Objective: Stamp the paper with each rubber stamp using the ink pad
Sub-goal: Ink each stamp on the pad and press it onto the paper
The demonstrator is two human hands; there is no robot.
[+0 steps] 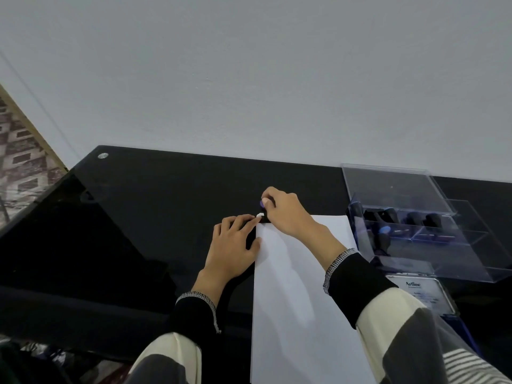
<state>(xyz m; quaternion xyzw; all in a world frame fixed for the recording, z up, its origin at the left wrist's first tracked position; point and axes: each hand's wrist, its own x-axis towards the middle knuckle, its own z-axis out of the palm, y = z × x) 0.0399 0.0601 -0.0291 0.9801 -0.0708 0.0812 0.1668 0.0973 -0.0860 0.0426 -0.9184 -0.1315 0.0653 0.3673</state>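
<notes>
- The right hand (285, 212) grips a stamp (265, 207) at the far left corner of the paper (293, 286), fingers curled round its dark body, with a purple cap showing under the thumb.
- The stamp stands at the paper's top edge; whether its face touches the sheet cannot be told, as the fingers hide it.
- The left hand (234, 242) lies flat, fingers straight, on the table (155, 206) along the paper's left edge, fingertips reaching the same corner just beside the stamp, thumb touching the sheet.
- The paper is white, with no stamp marks on the part that shows.
- Right of the paper, a clear case (415, 217) with its lid raised holds more dark stamps in compartments.
- Nearer than the case, right of the paper, lies the ink pad (424, 293), a closed tin whose lid reads "Artline"; the smaller print is too blurred to read.
</notes>
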